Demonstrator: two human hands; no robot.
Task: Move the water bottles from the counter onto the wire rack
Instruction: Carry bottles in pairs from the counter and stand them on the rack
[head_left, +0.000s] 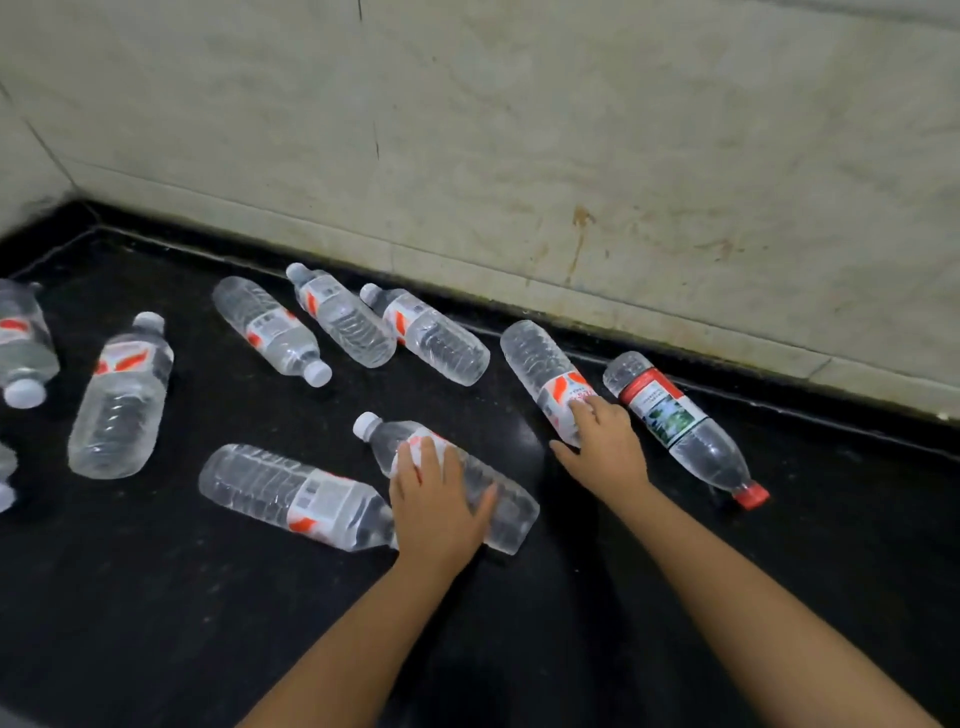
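Black stone counter (156, 597): dark, speckled, slightly glossy, filling the lower half of the view; a raised black lip runs along its back edge.

Two bare forearms reach in from the bottom edge.

Left hand (434, 499): laid over the middle of a clear white-capped water bottle (498, 499), fingers curled round its body, thumb on the far side. The bottle lies on its side, cap pointing away and left.

A second white-capped bottle (291, 493) lies just left of it, its cap end hidden behind the left hand.

Right hand (605, 441): set on the lower end of another clear bottle (545, 374), fingers curved over the red-and-white label, thumb spread on the counter side.

Red-capped bottle (680, 421), green-and-white label: just right of the right hand, cap toward the viewer.

Further bottles, all lying flat on the counter: one at left (122, 400), one at the left edge (23, 348), three grouped near the back (270, 325) (340, 314) (431, 335).

Wall (519, 130): pale marbled tile, stained with rusty streaks, meeting a side wall in the left corner.
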